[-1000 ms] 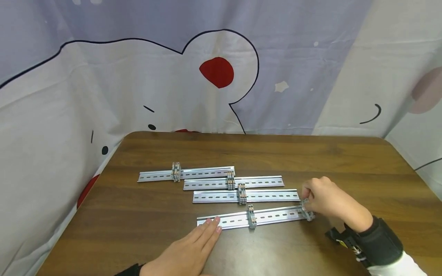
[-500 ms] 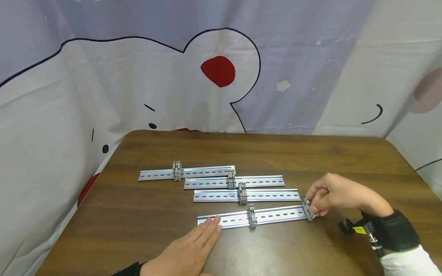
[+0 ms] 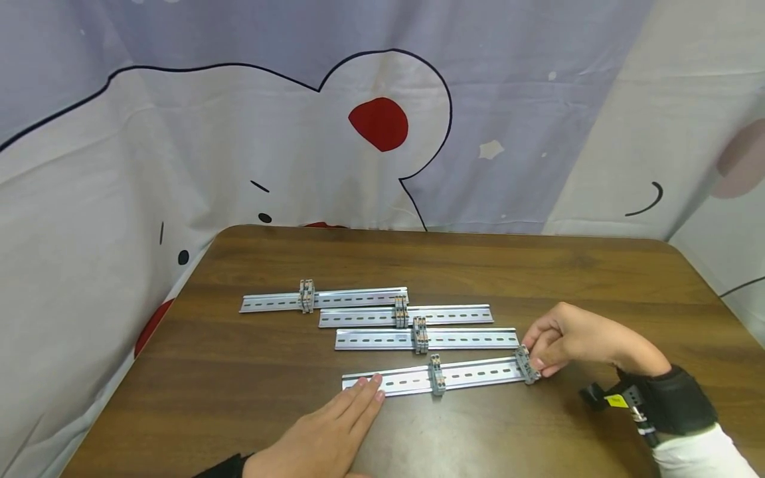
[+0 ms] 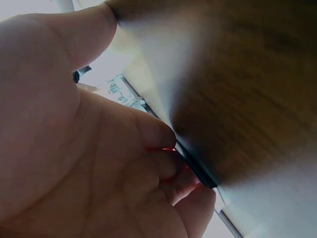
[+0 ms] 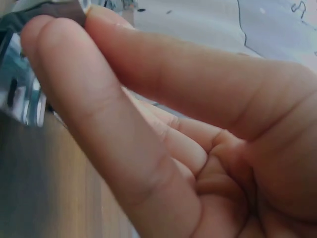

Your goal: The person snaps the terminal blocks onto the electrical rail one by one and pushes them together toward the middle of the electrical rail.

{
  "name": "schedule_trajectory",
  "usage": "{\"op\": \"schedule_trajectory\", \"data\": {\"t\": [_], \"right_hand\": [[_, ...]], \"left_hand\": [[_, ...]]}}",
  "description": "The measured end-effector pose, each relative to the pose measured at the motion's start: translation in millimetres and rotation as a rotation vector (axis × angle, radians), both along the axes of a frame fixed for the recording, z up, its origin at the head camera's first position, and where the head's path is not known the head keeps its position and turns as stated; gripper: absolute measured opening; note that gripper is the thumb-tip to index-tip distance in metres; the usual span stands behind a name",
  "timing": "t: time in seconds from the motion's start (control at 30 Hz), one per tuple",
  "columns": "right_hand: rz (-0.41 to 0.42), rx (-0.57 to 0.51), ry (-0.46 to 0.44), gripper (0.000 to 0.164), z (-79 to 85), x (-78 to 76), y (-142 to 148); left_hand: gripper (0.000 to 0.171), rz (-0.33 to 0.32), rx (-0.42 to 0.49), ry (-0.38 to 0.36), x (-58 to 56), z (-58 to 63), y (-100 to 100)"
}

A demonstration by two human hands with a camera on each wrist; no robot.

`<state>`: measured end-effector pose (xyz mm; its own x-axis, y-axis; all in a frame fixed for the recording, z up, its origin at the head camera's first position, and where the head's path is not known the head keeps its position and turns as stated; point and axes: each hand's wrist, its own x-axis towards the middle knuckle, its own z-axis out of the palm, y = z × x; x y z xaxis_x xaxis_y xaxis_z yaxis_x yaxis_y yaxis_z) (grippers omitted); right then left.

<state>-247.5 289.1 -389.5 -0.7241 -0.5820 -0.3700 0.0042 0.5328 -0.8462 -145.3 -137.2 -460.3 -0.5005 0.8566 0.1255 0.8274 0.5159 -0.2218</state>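
Note:
In the head view, my left hand [image 3: 325,431] lies with straight fingers on the left end of the nearest slotted metal DIN rail [image 3: 484,372]. At that rail's right end, my right hand [image 3: 582,342] pinches a small grey terminal block [image 3: 527,365] between thumb and fingers. The block sits across the rail, slightly tilted. Another grey terminal block [image 3: 437,376] stands near the rail's middle. In the right wrist view, thumb and finger meet at the block's dark edge [image 5: 69,11]; most of it is out of frame. The left palm [image 4: 89,158] hides much of the rail in the left wrist view.
Behind lie three more DIN rails, the nearest one [image 3: 370,340], a middle one [image 3: 358,318] and the farthest [image 3: 269,303], each bearing a cluster of terminal blocks. They rest on a brown wooden table [image 3: 239,398]. A printed curtain [image 3: 239,133] hangs behind the table.
My right hand first shifts right and turns at the rail's end, then moves slightly left. The pinched terminal block slides a little left along the rail. The left hand stays put.

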Motion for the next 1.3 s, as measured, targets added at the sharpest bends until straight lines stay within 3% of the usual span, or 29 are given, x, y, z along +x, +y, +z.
{"op": "schedule_trajectory", "data": {"t": [0.17, 0.53, 0.67, 1.03, 1.3], "right_hand": [[-0.016, -0.018, 0.008, 0.031, -2.3, 3.1, -13.4], [-0.053, -0.014, 0.051, 0.038, -2.6, 11.1, -37.9], [-0.081, -0.025, 0.042, 0.037, -4.7, 13.6, -46.9], [-0.099, -0.148, 0.042, 0.035, -16.2, 22.0, -77.9], [-0.116, -0.2, 0.067, 0.034, -22.5, 27.9, -96.4]], "left_hand": [[0.086, -0.004, 0.012, 0.026, -0.3, -0.7, -0.1], [0.087, 0.007, -0.004, -0.051, -0.1, 0.9, 0.0], [0.086, 0.003, 0.01, -0.048, 0.5, 1.6, -0.4], [0.087, 0.015, 0.001, -0.097, 0.5, 4.0, 0.1], [0.087, 0.019, -0.015, -0.081, 0.8, 4.4, 1.0]]}}
